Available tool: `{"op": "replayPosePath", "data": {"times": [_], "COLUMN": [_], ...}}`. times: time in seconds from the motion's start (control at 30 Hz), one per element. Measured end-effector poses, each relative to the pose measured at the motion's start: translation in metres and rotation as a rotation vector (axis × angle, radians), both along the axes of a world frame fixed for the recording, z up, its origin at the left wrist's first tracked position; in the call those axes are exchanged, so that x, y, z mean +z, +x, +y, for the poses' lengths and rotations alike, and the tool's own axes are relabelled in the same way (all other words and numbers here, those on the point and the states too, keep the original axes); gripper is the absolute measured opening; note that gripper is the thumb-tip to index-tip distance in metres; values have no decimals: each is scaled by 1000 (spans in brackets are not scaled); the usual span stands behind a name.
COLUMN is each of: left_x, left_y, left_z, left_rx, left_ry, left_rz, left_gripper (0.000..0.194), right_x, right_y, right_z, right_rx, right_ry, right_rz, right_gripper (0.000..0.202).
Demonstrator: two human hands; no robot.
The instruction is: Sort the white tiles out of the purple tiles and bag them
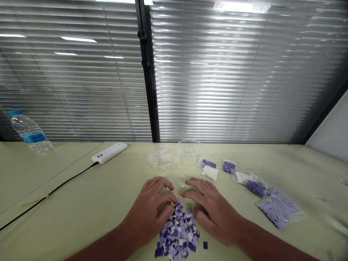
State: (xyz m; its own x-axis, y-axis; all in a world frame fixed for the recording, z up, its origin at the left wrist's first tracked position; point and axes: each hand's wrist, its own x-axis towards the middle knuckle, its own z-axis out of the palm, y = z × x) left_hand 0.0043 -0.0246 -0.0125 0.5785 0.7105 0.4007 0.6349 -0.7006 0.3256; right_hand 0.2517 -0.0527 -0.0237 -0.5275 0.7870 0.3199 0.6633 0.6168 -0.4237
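Observation:
A loose pile of small square tiles (179, 232) in dark purple, lilac and white lies on the table in front of me. My left hand (153, 206) rests at the pile's upper left edge, fingers curved and thumb apart from them. Across from it, my right hand (210, 208) is at the upper right edge, its fingers spread and bent toward the pile. I see nothing held in either hand. One dark purple tile (205, 245) lies apart on the right, and a white tile (182, 186) sits between the fingertips of both hands.
Two clear plastic bowls (164, 167) stand beyond the hands. Several small bags of purple and white tiles (255, 186) lie to the right. At left are a white power bank (109, 152) with a black cable (72, 178) and a water bottle (31, 133). Blinds (217, 83) close off the back.

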Motion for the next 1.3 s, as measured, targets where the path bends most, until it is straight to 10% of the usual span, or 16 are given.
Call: {"op": "replayPosePath", "data": {"times": [1.3], "left_x": [-3], "left_y": [0], "left_z": [-1], "left_rx": [-96], "left_ry": [-42], "left_rz": [31], "left_gripper": [42], "right_x": [-10], "right_y": [2], "right_z": [3], "right_rx": [-15], "right_ry": [-7], "right_rz": [25], "right_gripper": [53]}}
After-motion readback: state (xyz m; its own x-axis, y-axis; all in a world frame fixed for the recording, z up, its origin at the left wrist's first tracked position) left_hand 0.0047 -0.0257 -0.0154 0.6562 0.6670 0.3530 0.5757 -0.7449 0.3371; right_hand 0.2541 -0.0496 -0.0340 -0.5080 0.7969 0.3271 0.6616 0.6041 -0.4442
